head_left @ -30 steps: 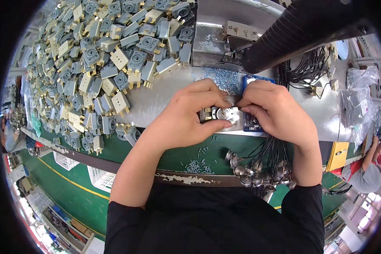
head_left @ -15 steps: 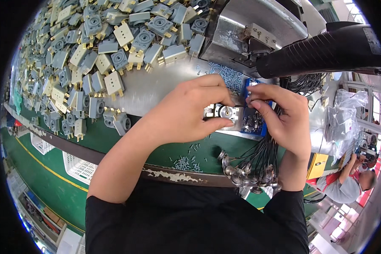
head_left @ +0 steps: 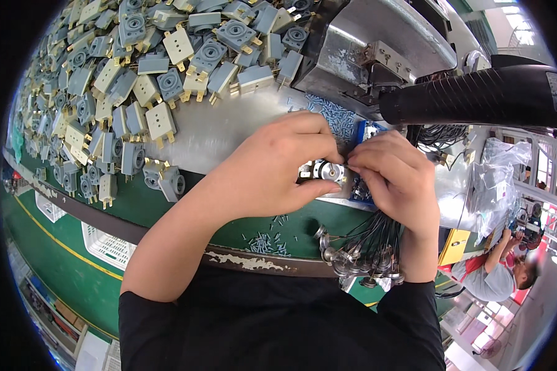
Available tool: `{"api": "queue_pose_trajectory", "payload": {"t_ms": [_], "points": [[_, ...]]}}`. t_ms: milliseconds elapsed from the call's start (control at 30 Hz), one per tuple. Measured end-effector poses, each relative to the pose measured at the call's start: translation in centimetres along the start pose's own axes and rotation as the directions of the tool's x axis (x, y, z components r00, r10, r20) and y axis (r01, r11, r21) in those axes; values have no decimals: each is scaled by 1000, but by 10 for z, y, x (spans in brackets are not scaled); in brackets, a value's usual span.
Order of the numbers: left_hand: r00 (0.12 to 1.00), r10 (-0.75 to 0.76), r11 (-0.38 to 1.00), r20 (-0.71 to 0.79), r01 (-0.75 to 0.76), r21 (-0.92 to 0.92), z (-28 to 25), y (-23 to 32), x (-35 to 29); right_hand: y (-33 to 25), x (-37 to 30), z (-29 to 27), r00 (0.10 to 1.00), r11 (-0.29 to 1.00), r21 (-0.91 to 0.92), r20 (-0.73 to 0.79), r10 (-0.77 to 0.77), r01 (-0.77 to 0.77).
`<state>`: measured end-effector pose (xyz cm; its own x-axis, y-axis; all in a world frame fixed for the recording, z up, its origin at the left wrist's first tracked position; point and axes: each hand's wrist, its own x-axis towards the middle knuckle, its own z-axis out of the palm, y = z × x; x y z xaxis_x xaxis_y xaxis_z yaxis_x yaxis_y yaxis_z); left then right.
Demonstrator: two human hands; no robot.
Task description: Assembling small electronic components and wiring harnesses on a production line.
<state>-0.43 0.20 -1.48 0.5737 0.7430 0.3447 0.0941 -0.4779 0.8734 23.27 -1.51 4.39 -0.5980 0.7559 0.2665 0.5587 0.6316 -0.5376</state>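
Between the thumb and fingers of my left hand sits a small part with a round metal top and a white body. My right hand is closed in a pinch right beside it, fingertips almost at the part's right side. Whatever the pinch holds is too small or hidden to make out. Under and behind the right hand lies a blue tray, largely covered, with small metal pieces in it. Just beyond the left fingertips a heap of small bluish screws lies on the metal worktop.
Grey and cream plug-like blocks with brass prongs pile up at left. Black-wired round metal parts hang at the front edge near loose screws. A black-handled tool juts in from the right; a person works beyond.
My right hand has moved left and nearer from over the blue tray, to the part in my left hand. The left hand keeps its grip.
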Motion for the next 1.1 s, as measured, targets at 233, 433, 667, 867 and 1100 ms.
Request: {"api": "queue_pose_trajectory", "payload": {"t_ms": [233, 433, 667, 867, 1100], "points": [[999, 17, 999, -43, -18, -28, 1, -1, 0, 2, 1, 3, 997, 996, 28, -9, -80, 80], [999, 18, 998, -47, -21, -52, 0, -1, -1, -12, 5, -2, 997, 994, 72, -13, 81, -80], [1000, 10, 999, -24, -11, -38, 1, -1, -1, -7, 8, -4, 981, 971, 141, 26, 190, -192], [1000, -27, 1000, -1, 27, 13, -2, 4, 0, -7, 11, -5, 985, 975, 149, 72, 157, -167], [999, -38, 999, -28, 38, 1, 1, 6, 2, -4, 8, -2, 991, 988, 88, -1, 130, -130]]}}
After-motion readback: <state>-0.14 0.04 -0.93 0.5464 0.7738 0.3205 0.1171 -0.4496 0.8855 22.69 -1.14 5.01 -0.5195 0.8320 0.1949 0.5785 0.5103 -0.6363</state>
